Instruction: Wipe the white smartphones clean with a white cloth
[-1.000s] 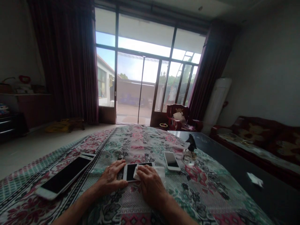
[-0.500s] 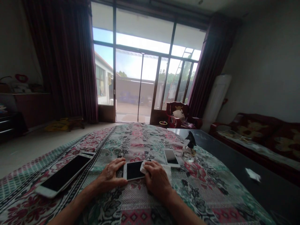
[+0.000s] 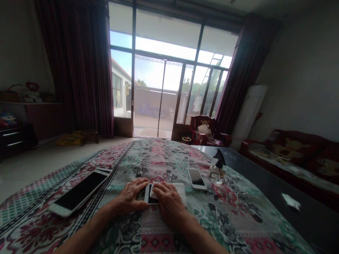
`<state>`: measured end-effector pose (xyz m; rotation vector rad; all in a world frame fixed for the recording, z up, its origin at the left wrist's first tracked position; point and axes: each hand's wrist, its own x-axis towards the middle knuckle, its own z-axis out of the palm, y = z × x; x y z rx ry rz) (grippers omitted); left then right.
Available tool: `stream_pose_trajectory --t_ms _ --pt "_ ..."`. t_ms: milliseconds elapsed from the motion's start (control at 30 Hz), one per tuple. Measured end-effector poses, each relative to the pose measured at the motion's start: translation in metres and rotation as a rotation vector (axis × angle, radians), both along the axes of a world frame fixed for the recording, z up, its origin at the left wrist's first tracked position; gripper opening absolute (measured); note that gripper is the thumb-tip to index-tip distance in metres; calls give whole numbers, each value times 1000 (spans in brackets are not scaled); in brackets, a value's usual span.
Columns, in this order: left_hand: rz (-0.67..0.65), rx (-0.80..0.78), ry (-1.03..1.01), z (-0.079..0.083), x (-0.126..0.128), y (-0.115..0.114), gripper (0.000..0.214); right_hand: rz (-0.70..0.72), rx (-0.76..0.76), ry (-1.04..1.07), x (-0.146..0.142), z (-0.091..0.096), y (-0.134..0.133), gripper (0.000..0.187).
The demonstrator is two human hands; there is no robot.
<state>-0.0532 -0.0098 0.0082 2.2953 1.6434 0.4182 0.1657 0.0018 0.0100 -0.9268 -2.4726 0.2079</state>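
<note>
A white phone [image 3: 150, 199] with a dark screen lies on the patterned cloth in front of me. My left hand [image 3: 134, 197] grips its left end between thumb and fingers. My right hand [image 3: 171, 201] presses a white tissue [image 3: 182, 192] down on the screen and covers most of the phone. Part of the tissue sticks out past the right side of that hand. To the left lies a larger white phone [image 3: 79, 192], its black screen facing up, with another device's edge showing under its far end. A smaller white phone [image 3: 197, 179] rests beyond my right hand.
A clear spray bottle [image 3: 217, 175] with a black nozzle stands right of the smaller phone. A crumpled white tissue [image 3: 291, 201] lies on the dark tabletop [image 3: 267, 183] at the right. Farther off are a wooden chair [image 3: 203, 127], a sofa [image 3: 288, 146] and glass doors.
My right hand has slid left with the tissue across the phone and now hides more of the screen. My left hand stays at the phone's left end. The whole view has shifted slightly.
</note>
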Motion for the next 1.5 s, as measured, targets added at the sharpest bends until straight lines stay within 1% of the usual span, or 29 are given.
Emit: stream_pose_trajectory --t_ms 100,300,467,667,767,967,1067,1133,1200,1333,1500 --pt "-12 -23 0 -1 -1 1 76 25 -13 -9 -3 0 -2 38" --pt "-17 -3 -22 -2 0 0 69 104 -28 -33 -4 2 -3 37" --pt "-24 16 -50 -4 0 0 73 85 2 21 -4 2 -2 29" --pt "-17 38 -33 -11 -2 4 73 80 -17 -26 -4 2 -4 38" --pt "-22 50 -15 -14 -3 6 73 128 -37 -36 -3 4 -5 35" --pt "-32 95 -2 -22 -7 10 73 230 -36 46 -1 3 -2 24" --pt "-50 81 16 -27 -12 13 76 211 -19 30 -2 2 -2 24" --pt "-64 77 28 -32 -16 16 76 174 -10 2 -2 2 -3 29" --pt "-64 122 25 -38 -20 21 75 151 -1 -27 -3 2 -4 32" --pt "-76 134 31 -48 -26 27 74 168 24 -37 -2 0 -4 34" --pt "-99 187 16 -52 -31 29 73 182 61 3 -2 -6 1 28"
